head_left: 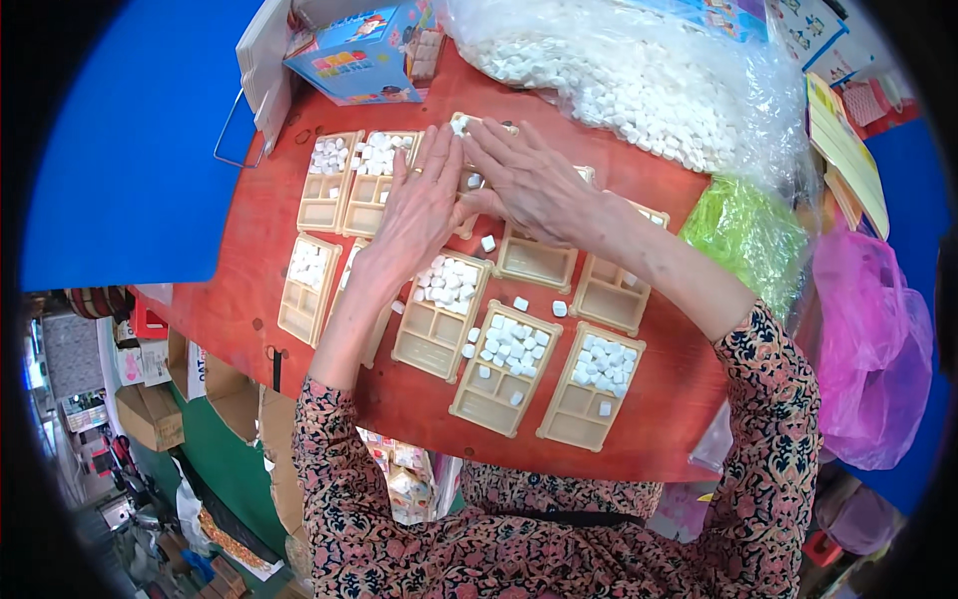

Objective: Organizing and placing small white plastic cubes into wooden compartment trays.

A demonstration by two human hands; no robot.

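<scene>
**Print check: lettering on boxes and packs**

Blue box (349, 62), far edge of desk (249, 250): rounded multicoloured lettering on front panel, tilted in view. White carton (196, 371), left, just past desk: bold dark capitals, running sideways. White box (150, 361) beside it: faint printed marks, too small to read. Printed sheet (816, 40), top right: markings too small to read. Colourful packs (404, 464) below near edge: print blurred.

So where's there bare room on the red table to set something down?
Bare table shows left of the trays, and between the right sleeve and the near-right tray. Crowded: mid-table, with trays, loose cubes, left hand and right hand; the back, with box and cube bag.
</scene>
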